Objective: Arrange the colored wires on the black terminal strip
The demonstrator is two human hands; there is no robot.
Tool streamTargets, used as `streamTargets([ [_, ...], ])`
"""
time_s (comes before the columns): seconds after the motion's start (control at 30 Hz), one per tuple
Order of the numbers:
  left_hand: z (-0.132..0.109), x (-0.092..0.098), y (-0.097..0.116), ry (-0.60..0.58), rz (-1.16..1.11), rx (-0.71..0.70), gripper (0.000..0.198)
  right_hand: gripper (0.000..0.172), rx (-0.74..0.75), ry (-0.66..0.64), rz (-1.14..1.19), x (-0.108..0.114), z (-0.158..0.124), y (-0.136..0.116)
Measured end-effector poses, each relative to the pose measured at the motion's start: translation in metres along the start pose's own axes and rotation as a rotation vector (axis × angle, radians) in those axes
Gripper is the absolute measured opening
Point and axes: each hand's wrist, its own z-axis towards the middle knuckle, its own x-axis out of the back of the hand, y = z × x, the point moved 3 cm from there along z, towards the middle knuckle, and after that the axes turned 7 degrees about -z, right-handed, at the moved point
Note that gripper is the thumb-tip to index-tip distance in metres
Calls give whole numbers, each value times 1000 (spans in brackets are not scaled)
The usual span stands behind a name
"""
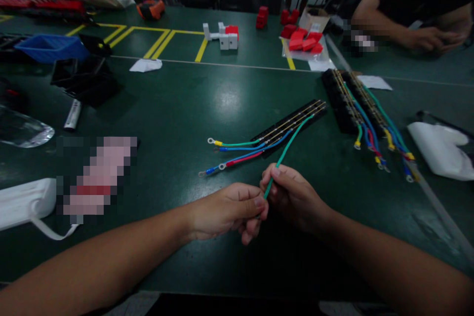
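Note:
Both hands pinch one green wire (291,143) near the table's front. My left hand (237,210) is closed on its near end, whose tip is hidden in the fingers. My right hand (292,195) grips the same wire a little higher up. From there the wire runs up to a black strip block (281,131) with brass-coloured bars. Other wires leave this block toward the left: a green one with a yellow-sleeved ring terminal (212,141), blue ones with blue sleeves (210,171), and a red wire (244,158) with a ring terminal.
Two similar wired blocks (338,103) lie at the right. A white pouch-like object (440,150) is beyond them. On the left are a pixelated flat object (101,175), a white power strip (27,202), black bins (83,76) and a blue bin (52,48). Another person's hands (433,39) are at the far right.

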Motion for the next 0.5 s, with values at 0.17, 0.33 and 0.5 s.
streamTargets([
  [0.17,1,1,5,83,158,-58,34,26,12,12,-35,-2,-2,-1],
  [0.33,-2,0,11,207,419,-210,36,26,39,40,-50,-5,-3,-3],
  [0.5,-11,-6,16,447,853,-466,35,27,41,90,-71,-6,-4,-3],
])
